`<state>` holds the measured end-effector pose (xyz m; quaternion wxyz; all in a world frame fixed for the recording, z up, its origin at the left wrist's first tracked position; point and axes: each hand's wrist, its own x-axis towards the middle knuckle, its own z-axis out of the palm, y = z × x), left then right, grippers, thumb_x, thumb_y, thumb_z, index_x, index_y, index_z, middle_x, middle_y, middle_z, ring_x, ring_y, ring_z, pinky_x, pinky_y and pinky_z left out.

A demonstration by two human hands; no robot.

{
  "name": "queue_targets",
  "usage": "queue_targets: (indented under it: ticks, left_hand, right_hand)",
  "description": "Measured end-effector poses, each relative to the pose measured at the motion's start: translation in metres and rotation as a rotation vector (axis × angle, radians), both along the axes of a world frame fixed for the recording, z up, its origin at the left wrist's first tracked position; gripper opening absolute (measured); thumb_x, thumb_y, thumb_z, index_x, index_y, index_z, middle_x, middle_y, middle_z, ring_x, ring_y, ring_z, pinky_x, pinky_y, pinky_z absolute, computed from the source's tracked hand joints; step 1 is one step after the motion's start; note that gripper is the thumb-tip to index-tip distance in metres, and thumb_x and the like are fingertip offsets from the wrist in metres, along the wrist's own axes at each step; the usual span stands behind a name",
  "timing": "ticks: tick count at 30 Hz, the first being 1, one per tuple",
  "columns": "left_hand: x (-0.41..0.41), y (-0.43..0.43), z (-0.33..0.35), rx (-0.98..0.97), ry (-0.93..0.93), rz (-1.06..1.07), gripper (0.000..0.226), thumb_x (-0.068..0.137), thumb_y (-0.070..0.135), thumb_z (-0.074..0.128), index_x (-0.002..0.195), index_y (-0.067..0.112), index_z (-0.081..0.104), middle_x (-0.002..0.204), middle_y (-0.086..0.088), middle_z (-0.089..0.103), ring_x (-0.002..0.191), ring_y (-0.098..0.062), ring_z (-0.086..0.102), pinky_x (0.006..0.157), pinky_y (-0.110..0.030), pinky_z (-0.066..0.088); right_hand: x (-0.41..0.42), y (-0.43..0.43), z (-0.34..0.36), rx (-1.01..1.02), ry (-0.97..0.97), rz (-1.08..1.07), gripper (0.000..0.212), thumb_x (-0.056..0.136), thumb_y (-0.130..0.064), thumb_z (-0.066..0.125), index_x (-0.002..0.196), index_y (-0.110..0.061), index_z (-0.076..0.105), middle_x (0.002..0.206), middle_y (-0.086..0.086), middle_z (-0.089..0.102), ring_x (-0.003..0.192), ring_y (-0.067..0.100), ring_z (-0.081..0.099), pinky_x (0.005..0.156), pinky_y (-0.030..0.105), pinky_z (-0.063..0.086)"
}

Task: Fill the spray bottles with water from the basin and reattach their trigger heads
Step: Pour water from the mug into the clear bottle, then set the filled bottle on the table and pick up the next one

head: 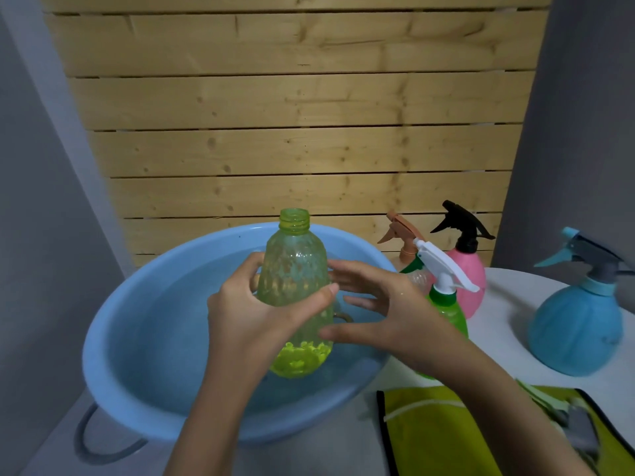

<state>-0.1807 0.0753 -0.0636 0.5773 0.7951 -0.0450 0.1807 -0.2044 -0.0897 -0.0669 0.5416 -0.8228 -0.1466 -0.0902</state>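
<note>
head view, looking down and forward. yellow-green bottle is held over the blue basin, long axis upright, open threaded mouth up and tilted slightly to the far side. it has no trigger head on.

left hand wraps the bottle's middle from the left, thumb across the near face, fingers curled behind. right hand is at the bottle's right side with fingers straight and spread, gripping nothing; contact with the plastic can't be told.

the basin looks to hold water. whether the bottle's base meets it is unclear, and so is the fill level.

on the table right of the basin: green bottle with a white trigger head, pink bottle with a black head, blue bottle further right. all three are capped. an orange trigger head shows behind the green one, its bottle hidden.

judgement: this is the filling stage for this bottle. the water lies straight below the hand while the mouth points away from it, so the axis would have to tip toward level and drop for the mouth to go under. the left hand has the hold. the right is freer and nearer the heads on the right. no loose head is visible.
</note>
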Motion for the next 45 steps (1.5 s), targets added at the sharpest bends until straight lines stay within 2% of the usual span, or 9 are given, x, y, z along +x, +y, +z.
queue_targets:
  ticks: [7,12,14,16,20,23,28,36,45]
  left_hand:
    - [0.001,-0.002,-0.003,0.145,-0.050,0.063,0.054,0.038,0.061,0.080,0.082,0.036,0.060,0.072,0.019,0.065,0.077,-0.002,0.062,0.071,-0.029,0.052]
    - [0.001,-0.005,-0.004,0.198,-0.045,0.060,0.061,0.038,0.064,0.081,0.086,0.034,0.059,0.079,0.018,0.064,0.086,-0.011,0.062,0.077,-0.031,0.051]
    - [0.002,-0.006,-0.004,0.207,-0.042,0.055,0.063,0.036,0.067,0.077,0.087,0.034,0.059,0.082,0.019,0.063,0.090,-0.015,0.061,0.079,-0.032,0.051]
    - [0.000,-0.006,-0.003,0.212,-0.041,0.046,0.064,0.035,0.069,0.073,0.087,0.034,0.059,0.083,0.019,0.063,0.092,-0.016,0.060,0.079,-0.032,0.049]
    - [-0.001,-0.007,-0.002,0.206,-0.038,0.036,0.063,0.038,0.067,0.075,0.088,0.032,0.058,0.085,0.018,0.063,0.092,-0.016,0.059,0.078,-0.031,0.048]
    - [0.001,-0.007,-0.003,0.212,-0.050,0.037,0.065,0.038,0.067,0.077,0.090,0.032,0.059,0.088,0.015,0.064,0.095,-0.019,0.059,0.082,-0.035,0.050]
    - [0.002,-0.009,-0.004,0.214,-0.047,0.010,0.069,0.037,0.068,0.078,0.094,0.034,0.059,0.089,0.012,0.065,0.099,-0.020,0.058,0.086,-0.038,0.051]
    - [0.003,-0.013,-0.005,0.238,-0.065,0.015,0.072,0.034,0.073,0.072,0.093,0.034,0.058,0.090,0.011,0.065,0.100,-0.022,0.057,0.084,-0.037,0.050]
    - [0.004,-0.017,-0.006,0.229,-0.076,0.011,0.070,0.037,0.071,0.075,0.094,0.034,0.057,0.090,0.009,0.065,0.098,-0.022,0.058,0.084,-0.037,0.051]
  right_hand:
    - [-0.004,-0.013,-0.010,-0.125,-0.070,-0.162,0.033,0.075,-0.020,0.080,0.104,-0.035,0.070,0.102,-0.018,0.069,0.101,-0.004,0.060,0.088,0.019,0.050]
    - [-0.006,-0.021,-0.014,-0.189,-0.186,-0.369,0.019,0.080,-0.012,0.073,0.089,-0.028,0.073,0.080,-0.011,0.064,0.074,0.003,0.055,0.065,0.012,0.042]
    - [-0.008,-0.027,-0.017,-0.268,-0.189,-0.435,0.016,0.081,-0.011,0.070,0.082,-0.027,0.071,0.073,-0.009,0.058,0.066,0.006,0.052,0.062,0.013,0.040]
    - [-0.013,-0.031,-0.022,-0.346,-0.137,-0.480,0.013,0.082,-0.015,0.067,0.077,-0.027,0.066,0.070,-0.007,0.057,0.063,0.006,0.053,0.062,0.025,0.045]
    - [-0.025,-0.028,-0.028,-0.413,-0.102,-0.565,0.006,0.086,-0.018,0.056,0.088,-0.021,0.052,0.074,-0.002,0.060,0.071,0.020,0.057,0.064,0.037,0.048]
    - [-0.028,-0.026,-0.028,-0.408,-0.118,-0.651,0.007,0.092,-0.019,0.048,0.088,-0.018,0.042,0.080,0.002,0.058,0.075,0.025,0.052,0.057,0.036,0.037]
    - [-0.036,-0.038,-0.040,-0.537,0.026,-0.641,0.007,0.090,-0.017,0.048,0.089,-0.010,0.050,0.084,0.007,0.056,0.076,0.029,0.051,0.058,0.033,0.038]
    - [-0.044,-0.064,-0.046,-0.715,0.363,-0.609,0.015,0.091,-0.020,0.049,0.099,-0.018,0.061,0.104,0.006,0.060,0.095,0.028,0.057,0.076,0.032,0.045]
    - [-0.056,-0.090,-0.052,-0.917,0.668,-0.640,0.034,0.093,-0.025,0.047,0.126,-0.015,0.049,0.127,0.007,0.046,0.117,0.027,0.050,0.085,0.033,0.041]
